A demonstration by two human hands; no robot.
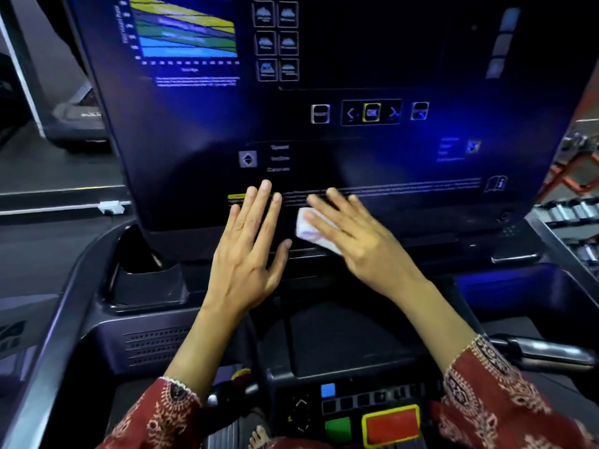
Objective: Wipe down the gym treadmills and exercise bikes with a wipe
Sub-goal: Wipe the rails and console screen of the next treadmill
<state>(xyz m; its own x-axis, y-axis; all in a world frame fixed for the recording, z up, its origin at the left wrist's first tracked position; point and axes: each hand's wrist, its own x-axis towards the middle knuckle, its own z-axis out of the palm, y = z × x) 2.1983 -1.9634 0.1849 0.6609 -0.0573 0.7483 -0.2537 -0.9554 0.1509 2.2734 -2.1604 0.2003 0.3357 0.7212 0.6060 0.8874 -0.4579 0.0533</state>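
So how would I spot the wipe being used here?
Start at the dark treadmill console. Along its lower edge, the right hand presses flat on a small folded white wipe. It is the only white thing under a hand; the left hand beside it holds nothing.

Single head cam, looking fwd and down, close on treadmill console (324, 131), edges seemingly wide-angle warped
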